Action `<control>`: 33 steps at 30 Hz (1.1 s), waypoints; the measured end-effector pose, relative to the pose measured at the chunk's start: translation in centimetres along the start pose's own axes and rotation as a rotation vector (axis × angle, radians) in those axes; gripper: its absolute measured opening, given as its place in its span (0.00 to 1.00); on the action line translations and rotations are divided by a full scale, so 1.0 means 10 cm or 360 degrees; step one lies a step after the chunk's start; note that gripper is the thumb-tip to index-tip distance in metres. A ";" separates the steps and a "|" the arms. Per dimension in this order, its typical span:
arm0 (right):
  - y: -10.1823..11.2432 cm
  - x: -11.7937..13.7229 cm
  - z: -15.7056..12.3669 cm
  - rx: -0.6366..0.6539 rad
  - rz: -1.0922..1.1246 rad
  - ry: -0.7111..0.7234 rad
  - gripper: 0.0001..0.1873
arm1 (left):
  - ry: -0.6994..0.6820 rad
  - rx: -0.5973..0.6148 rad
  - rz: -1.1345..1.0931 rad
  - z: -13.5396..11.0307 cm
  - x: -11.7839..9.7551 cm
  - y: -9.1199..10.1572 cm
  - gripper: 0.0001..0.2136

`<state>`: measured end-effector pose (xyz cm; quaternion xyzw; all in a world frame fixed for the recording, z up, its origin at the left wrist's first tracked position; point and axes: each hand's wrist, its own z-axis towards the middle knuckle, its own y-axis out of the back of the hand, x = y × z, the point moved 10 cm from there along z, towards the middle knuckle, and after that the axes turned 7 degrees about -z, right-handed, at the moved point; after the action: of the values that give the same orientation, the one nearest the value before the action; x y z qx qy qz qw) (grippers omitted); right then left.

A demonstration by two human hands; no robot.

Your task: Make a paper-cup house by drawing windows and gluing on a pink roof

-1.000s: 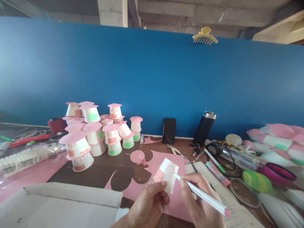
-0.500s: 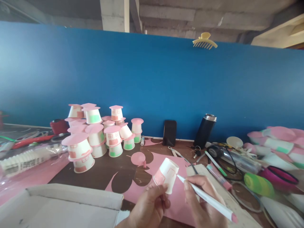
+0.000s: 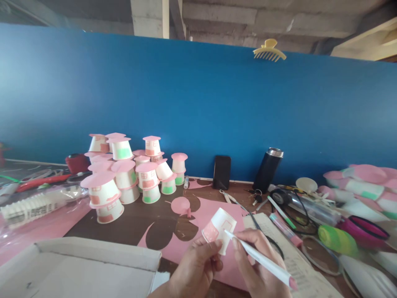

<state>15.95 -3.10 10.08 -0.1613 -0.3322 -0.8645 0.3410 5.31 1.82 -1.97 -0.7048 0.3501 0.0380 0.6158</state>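
Change over the last second: the thin pink outline (image 3: 227, 224) on the paper cup (image 3: 219, 217) now reads as a roughly closed box; earlier only part of it showed. Half a second ago the marker (image 3: 263, 258) had its tip out by the cup's right edge; now the tip is back over the wall, just below the outline. Whether it's in contact or a hair off, can't tell. My read: window frame mostly drawn. No crossbars visible in it, unlike some windows on the cups in the pink-topped cup stacks (image 3: 147, 176), far left. Solid pink block (image 3: 211, 231) on the left of the same wall is already filled. Cup has also shifted slightly right, still tilted, base up and away, rim toward the palm. Grip: left hand (image 3: 196, 265) has a narrow hold on the cup near its rim, thumb on the near side, fingers curled under; no gap. Right hand (image 3: 262, 258) has the marker pinched between thumb and index close to the tip, pink end pointing near right. Cup is held above the cut pink sheet (image 3: 204, 205), center near, between both hands. White cardboard box (image 3: 93, 253) is near left, phone (image 3: 221, 173) and black flask (image 3: 267, 170) far side by the blue partition (image 3: 198, 103).
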 end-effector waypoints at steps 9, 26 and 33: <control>-0.02 0.01 0.02 0.0059 -0.0073 0.0058 0.02 | -0.0018 0.0104 0.0034 0.02 -0.01 -0.05 0.12; -0.03 -0.01 0.02 0.0063 -0.0072 0.0010 0.05 | -0.0011 0.0032 -0.0050 0.00 0.01 0.00 0.11; -0.04 -0.01 0.02 0.0085 -0.0083 0.0025 0.05 | 0.0024 -0.0050 -0.0106 0.00 0.03 0.04 0.11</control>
<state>15.73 -2.73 9.99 -0.1366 -0.3566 -0.8651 0.3253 5.34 1.67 -2.44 -0.7260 0.3306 0.0176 0.6028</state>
